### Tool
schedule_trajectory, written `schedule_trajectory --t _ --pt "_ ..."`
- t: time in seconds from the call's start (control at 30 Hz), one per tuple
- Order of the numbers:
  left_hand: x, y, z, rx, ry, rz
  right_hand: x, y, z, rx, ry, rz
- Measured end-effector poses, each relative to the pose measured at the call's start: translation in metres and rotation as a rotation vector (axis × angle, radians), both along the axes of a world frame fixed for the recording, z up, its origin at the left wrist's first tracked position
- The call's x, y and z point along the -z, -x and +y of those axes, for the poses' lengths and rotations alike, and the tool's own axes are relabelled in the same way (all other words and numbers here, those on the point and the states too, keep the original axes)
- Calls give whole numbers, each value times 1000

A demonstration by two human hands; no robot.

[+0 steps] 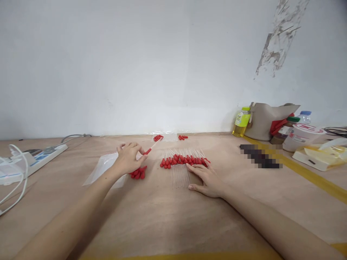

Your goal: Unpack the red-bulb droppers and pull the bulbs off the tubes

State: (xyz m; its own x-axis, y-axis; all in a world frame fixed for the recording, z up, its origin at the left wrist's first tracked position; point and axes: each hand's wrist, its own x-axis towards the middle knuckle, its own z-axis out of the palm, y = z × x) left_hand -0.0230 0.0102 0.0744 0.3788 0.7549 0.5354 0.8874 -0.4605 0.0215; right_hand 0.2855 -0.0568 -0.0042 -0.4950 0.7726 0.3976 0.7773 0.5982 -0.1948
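A glass dropper with a red rubber bulb (147,151) is pinched in my left hand (128,158), its clear tube pointing up and away to the right. Under that hand lies a small heap of loose red rubber bulbs (139,174), partly hidden. A row of droppers with red bulbs (181,159) lies in the middle, tubes towards the wall. Below it, a group of bare clear tubes (180,177) lies side by side. My right hand (207,178) rests on the table with fingers spread, its fingertips at the row's right end and by the tubes.
Clear plastic bags (101,168) lie left of the bulbs. More red bulbs (183,137) lie near the wall beside clear plastic (168,136). A white power strip (40,159) with cables is at left. A bottle (241,122), grey bag (261,122), tub (300,137) and tissue pack (320,155) stand right.
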Motion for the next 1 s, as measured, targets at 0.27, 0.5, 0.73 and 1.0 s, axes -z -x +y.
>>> schedule_trajectory --t 0.27,0.5,0.73,1.0 --pt "44 -41 -42 385 28 33 3 -3 2 184 -347 303" --pt "64 -49 -48 445 49 -91 0 14 -5 -51 -345 79" --pt "64 -55 -53 499 44 -75 2 30 -7 -74 -428 94" --pt "65 -56 -51 537 -18 52 -1 32 -13 -139 -418 108"
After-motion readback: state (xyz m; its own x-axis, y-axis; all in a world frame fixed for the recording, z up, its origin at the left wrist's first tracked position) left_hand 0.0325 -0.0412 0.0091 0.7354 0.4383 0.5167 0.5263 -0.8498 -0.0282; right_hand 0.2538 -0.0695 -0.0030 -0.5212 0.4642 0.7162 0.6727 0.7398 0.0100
